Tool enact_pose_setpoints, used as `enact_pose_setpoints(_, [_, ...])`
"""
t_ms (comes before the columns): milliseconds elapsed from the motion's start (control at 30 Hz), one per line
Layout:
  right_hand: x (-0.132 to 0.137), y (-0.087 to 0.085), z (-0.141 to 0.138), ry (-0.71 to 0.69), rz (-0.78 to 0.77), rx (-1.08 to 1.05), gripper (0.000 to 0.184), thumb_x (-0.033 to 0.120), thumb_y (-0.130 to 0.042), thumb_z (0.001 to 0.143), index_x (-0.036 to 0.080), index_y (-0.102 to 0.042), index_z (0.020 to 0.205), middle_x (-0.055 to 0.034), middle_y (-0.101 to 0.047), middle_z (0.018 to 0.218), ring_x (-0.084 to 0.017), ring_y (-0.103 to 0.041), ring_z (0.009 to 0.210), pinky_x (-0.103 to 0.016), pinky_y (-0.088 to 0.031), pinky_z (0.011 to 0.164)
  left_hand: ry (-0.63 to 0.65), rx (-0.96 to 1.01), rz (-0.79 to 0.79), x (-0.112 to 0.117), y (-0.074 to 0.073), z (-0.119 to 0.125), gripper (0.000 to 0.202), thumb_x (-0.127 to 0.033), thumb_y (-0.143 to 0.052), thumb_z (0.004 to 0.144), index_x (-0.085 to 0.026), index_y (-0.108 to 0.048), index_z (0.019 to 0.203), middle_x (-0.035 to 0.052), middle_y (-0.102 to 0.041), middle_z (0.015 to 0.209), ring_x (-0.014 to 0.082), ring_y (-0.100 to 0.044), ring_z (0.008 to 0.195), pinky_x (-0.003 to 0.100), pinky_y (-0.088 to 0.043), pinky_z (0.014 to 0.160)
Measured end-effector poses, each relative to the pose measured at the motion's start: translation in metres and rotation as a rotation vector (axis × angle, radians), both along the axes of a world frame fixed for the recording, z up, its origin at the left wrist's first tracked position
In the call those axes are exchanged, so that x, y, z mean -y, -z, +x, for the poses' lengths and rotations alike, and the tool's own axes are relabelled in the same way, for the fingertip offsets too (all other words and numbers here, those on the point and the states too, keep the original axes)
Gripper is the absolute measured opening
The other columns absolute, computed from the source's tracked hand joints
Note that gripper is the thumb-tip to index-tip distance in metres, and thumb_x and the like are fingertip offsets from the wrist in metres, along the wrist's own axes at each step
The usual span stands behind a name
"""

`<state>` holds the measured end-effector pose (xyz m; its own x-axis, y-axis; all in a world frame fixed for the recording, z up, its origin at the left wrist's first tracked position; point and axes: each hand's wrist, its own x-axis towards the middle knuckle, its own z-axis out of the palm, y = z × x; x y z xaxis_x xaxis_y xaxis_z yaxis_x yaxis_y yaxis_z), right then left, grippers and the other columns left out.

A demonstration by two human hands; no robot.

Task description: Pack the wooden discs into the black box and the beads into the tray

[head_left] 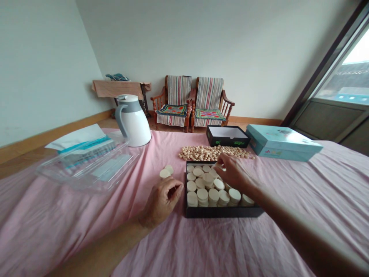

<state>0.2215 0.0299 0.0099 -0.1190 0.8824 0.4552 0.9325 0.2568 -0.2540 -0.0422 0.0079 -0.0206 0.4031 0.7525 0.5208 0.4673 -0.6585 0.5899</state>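
Note:
A black open box point(221, 212) full of stacked pale round discs point(213, 195) stands in front of me on the pink cloth. My right hand point(230, 171) reaches over the box's far right part, its thumb and fingers pinched together; what they may hold is hidden. Just left of the box, my left hand point(163, 198) has its fingers curled and its thumb against the index finger; anything in this pinch is too small to make out. Beyond that hand, a few loose discs point(165, 174) lie on the cloth. Behind the box spreads a pile of small pale wooden pieces point(198, 152).
A black lid-like box point(227, 141) and a light blue box point(284, 148) stand at the back right. To the left are a white jug point(137, 125) and a clear plastic tray point(86, 173) with packaging. Two chairs point(178, 90) stand by the wall.

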Motion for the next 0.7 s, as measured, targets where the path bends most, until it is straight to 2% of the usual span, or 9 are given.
enact_pose_setpoints(167, [0.001,0.000,-0.002,0.001,0.008,-0.035,0.008,0.027,-0.056,0.080,0.019,-0.054,0.077,-0.0039,-0.059,0.077,-0.016,-0.055,0.068,-0.027,-0.037,0.060,0.004,-0.005,-0.013,-0.001,0.000,-0.001,0.017,-0.024,-0.048,0.091,-0.018,-0.061,0.082,0.0026,-0.063,0.077,0.0138,-0.057,0.073,0.024,-0.042,0.068])
enact_pose_setpoints(267, [0.011,-0.007,-0.004,-0.119,-0.044,-0.158,0.011,0.028,-0.055,0.082,0.019,-0.058,0.077,-0.0030,-0.061,0.078,-0.015,-0.057,0.068,-0.026,-0.041,0.061,-0.007,-0.005,-0.004,-0.001,0.000,0.000,0.017,-0.024,-0.048,0.091,-0.018,-0.061,0.081,0.0021,-0.062,0.076,0.0134,-0.057,0.072,0.024,-0.041,0.067])
enact_pose_setpoints(367, [0.025,-0.017,-0.013,-0.253,-0.143,-0.195,0.017,0.030,-0.061,0.079,0.021,-0.064,0.093,-0.0037,-0.065,0.090,-0.015,-0.060,0.075,-0.028,-0.045,0.067,-0.015,-0.017,-0.003,0.000,0.000,0.000,0.018,-0.024,-0.048,0.090,-0.018,-0.061,0.080,0.0013,-0.062,0.074,0.0130,-0.057,0.070,0.023,-0.041,0.065])
enact_pose_setpoints(467, [0.036,-0.023,-0.023,-0.290,-0.155,-0.100,0.032,0.026,-0.066,0.075,0.021,-0.062,0.106,-0.0065,-0.065,0.099,-0.020,-0.059,0.090,-0.033,-0.045,0.078,-0.023,-0.024,0.005,0.000,0.000,0.000,0.017,-0.024,-0.048,0.090,-0.018,-0.061,0.081,0.0013,-0.063,0.075,0.0132,-0.057,0.071,0.024,-0.041,0.066])
enact_pose_setpoints(533, [0.039,-0.024,-0.026,-0.284,-0.147,-0.054,0.031,0.024,-0.065,0.075,0.020,-0.062,0.105,-0.0075,-0.064,0.098,-0.022,-0.058,0.094,-0.034,-0.044,0.081,-0.029,-0.020,0.019,-0.001,0.000,0.000,0.017,-0.024,-0.048,0.090,-0.018,-0.061,0.082,0.0019,-0.063,0.077,0.0138,-0.058,0.073,0.024,-0.042,0.068])
enact_pose_setpoints(700, [0.035,-0.021,-0.025,-0.267,-0.159,-0.068,0.018,0.020,-0.062,0.075,0.019,-0.062,0.093,-0.0065,-0.063,0.092,-0.020,-0.057,0.088,-0.032,-0.044,0.077,-0.035,-0.032,0.021,-0.001,0.000,0.000,0.018,-0.024,-0.047,0.091,-0.018,-0.061,0.080,0.0024,-0.063,0.076,0.0143,-0.058,0.073,0.025,-0.042,0.069])
